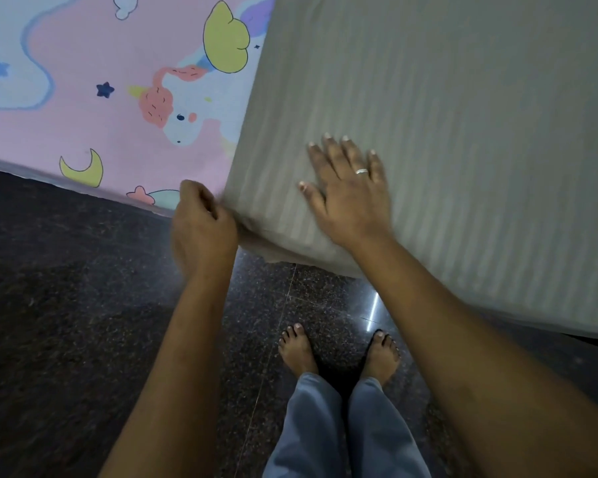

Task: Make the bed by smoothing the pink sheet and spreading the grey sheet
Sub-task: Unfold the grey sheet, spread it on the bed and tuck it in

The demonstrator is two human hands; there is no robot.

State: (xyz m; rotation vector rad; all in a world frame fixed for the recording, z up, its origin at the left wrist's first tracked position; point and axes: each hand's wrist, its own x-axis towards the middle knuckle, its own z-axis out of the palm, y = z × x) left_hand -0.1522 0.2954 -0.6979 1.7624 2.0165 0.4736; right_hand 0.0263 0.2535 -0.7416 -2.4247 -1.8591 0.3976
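Head view, straight down at a sheet corner and the ground below. Shows the grey sheet [446,132], faintly striped, lying flat across the right and upper right, its left edge laid over the pink sheet [83,115]. Shows the pink sheet spread smooth at upper left, printed with moons, stars, clouds and a unicorn. Shows the grey sheet's near edge hanging a little over the side, above the dark speckled floor [66,288].

Grips the near left corner of the grey sheet with the left hand [201,229]: fingers [195,196] curled in towards the palm, thumb closed against them, cloth bunched into a small fold just beside the knuckles. Blurred at that spot, so cannot tell how much cloth sits inside the grasp.

Presses the right hand [349,194] flat on top of the grey sheet, just right of that corner: fingers [332,157] straight and slightly spread, thumb out to the left, palm down, clasping nothing. Wears a ring [361,171] on one finger of that hand.

Stands barefoot on the floor in blue-grey trousers [325,426], feet [297,350] side by side below the hanging grey edge and to the right of the left arm.
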